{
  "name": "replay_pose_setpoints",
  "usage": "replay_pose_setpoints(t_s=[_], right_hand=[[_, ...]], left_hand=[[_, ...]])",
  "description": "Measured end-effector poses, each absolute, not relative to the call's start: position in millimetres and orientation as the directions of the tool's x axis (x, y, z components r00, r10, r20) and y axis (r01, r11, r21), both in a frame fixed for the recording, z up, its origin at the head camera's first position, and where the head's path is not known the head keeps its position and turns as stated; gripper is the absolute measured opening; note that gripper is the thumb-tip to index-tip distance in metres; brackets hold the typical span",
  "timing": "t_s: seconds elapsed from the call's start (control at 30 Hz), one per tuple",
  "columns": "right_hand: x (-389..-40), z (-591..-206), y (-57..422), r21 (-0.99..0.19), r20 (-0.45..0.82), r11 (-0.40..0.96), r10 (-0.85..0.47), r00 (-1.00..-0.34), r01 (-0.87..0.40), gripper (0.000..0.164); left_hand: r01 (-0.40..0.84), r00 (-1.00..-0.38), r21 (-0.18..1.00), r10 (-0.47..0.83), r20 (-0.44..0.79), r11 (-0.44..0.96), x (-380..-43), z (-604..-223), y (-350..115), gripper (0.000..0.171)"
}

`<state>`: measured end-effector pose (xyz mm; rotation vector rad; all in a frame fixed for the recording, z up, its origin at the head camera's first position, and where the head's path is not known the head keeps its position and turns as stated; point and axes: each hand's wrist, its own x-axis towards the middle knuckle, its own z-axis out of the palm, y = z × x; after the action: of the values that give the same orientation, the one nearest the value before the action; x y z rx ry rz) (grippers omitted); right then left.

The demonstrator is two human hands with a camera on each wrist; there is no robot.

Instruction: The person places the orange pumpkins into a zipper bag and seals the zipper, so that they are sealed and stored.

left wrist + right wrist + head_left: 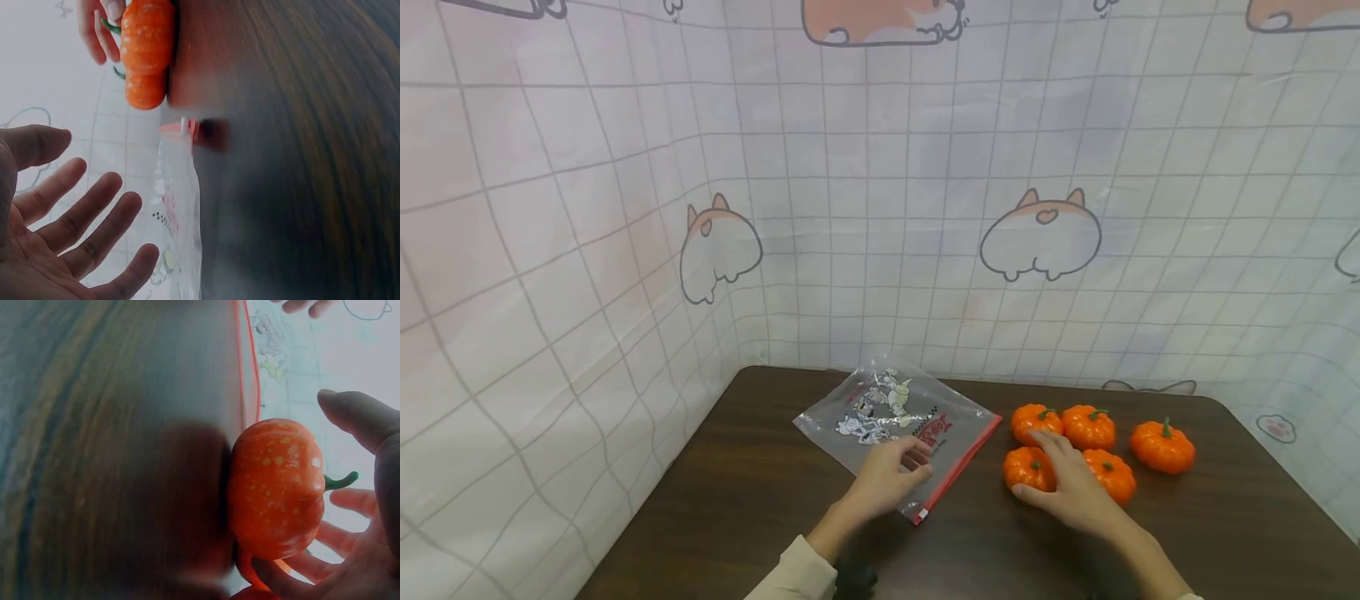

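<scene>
My right hand (pixel 1071 492) hovers over a small orange pumpkin (pixel 1028 468) with a green stem, thumb and fingers spread around it. In the right wrist view that pumpkin (pixel 276 487) sits on the table between the thumb and the fingertips. My left hand (pixel 887 475) is held above the lower edge of a clear zip bag (pixel 887 417) with cartoon prints and a red zip strip. Loosely bent and holding nothing, its fingers (pixel 94 247) show in the left wrist view. The bag lies flat, its white slider (pixel 922 514) at the near corner.
Several more pumpkins stand close by: two behind (pixel 1088 427), one partly hidden behind the right hand (pixel 1111 475), and one farther right (pixel 1162 447). The dark wooden table (pixel 715 500) ends at a wall covering (pixel 895 250) with a grid and dog drawings.
</scene>
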<state>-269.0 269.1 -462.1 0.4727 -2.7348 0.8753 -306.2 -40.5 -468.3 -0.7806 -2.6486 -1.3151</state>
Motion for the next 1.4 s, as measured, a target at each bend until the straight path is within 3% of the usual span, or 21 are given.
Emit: replay_pose_setpoints(t_s=[0.23, 0.5, 0.9, 1.4], right_hand=[[-273.3, -464.7, 265.2, -0.546, 0.284, 0.755, -0.243, -0.928, -0.365, 0.085], [-274.3, -468.7, 264.5, -0.586, 0.236, 0.735, -0.249, -0.939, -0.342, 0.089], [-272.9, -466.3, 263.8, -0.566, 0.191, 0.76, -0.254, -0.948, -0.318, 0.093], [-271.1, -468.5, 259.4, -0.578, 0.107, 0.77, -0.256, -0.961, -0.269, 0.094]], left_hand=[[0.486, -0.856, 0.703, 0.447, 0.261, 0.519, -302.7, -472.8, -31.7, 0.025], [0.502, -0.84, 0.584, 0.522, 0.151, 0.638, -297.1, -470.0, -29.7, 0.033], [0.562, -0.818, 0.435, 0.55, 0.169, 0.703, -298.8, -469.5, -38.7, 0.033], [0.584, -0.807, 0.386, 0.561, 0.184, 0.714, -297.8, -471.6, -47.0, 0.023]])
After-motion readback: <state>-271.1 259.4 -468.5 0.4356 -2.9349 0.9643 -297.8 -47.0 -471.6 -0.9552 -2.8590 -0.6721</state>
